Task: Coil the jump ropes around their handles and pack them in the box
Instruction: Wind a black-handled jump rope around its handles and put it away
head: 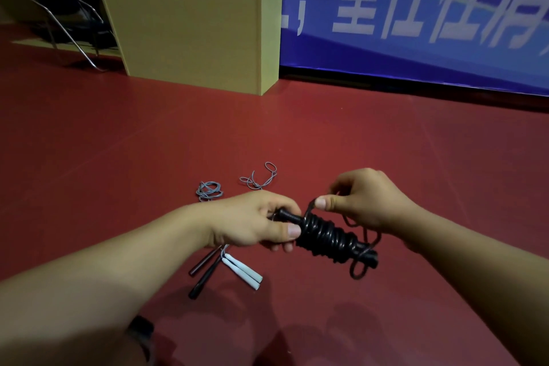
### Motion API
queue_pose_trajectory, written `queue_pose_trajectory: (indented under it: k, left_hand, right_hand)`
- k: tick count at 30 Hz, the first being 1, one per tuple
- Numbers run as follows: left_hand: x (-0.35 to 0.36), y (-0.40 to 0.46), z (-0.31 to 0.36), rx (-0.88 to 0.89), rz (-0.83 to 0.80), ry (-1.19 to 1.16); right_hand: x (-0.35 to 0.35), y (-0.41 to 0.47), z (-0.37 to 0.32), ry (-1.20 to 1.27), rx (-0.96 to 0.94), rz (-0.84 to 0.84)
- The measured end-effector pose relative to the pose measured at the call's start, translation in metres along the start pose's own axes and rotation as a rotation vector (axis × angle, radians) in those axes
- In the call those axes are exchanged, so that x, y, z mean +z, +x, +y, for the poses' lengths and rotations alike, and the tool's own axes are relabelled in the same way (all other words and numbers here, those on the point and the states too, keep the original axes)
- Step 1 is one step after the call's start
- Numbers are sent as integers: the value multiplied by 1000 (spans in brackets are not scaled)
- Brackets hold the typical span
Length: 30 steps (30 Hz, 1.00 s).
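Note:
A black jump rope point(326, 236) is wound in tight turns around its paired black handles, held above the red floor. My left hand point(255, 221) grips the upper end of the handles. My right hand point(365, 199) pinches the loose black cord near the top of the coil; a short loop of cord hangs below the bundle. On the floor under my left hand lie two dark handles point(205, 273) and two white handles point(243, 272). Grey cord lies in a small coil point(208, 190) and a loose tangle point(261, 178) farther out.
A tan wooden box-like cabinet point(193, 36) stands on the red floor point(386, 142) at the back. A black chair with metal legs point(62, 12) is at the far left. A blue banner with white characters point(416, 9) covers the back wall.

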<state>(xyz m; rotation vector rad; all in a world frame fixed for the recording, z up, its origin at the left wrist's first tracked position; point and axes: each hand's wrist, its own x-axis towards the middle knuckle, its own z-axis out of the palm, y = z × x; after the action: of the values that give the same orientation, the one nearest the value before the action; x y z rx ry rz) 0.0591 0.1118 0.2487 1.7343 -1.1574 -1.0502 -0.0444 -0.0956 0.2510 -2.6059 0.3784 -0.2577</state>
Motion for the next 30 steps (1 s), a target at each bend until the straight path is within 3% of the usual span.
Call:
queue_pose_trajectory:
  k: [5,9,12,18,26,30]
  left_hand:
    - [-3,-1,1,2,26,-252]
    - [-4,-1,-3,0,14,-189]
    - [-2,-1,-1,-16,-6,-57]
    - [-3,4,-9,-67,24,324]
    - [-3,6,-11,-78,20,323]
    - [-5,7,-12,-95,135,365]
  right_hand:
    - [-5,4,-1,257,29,-29]
    - [-8,2,5,351,39,-175]
    - [-13,1,8,264,46,-245]
    - [-20,1,8,-37,-28,-220]
    - [-21,-2,6,-150,-51,-287]
    - [-21,-1,-1,-238,-79,-333]
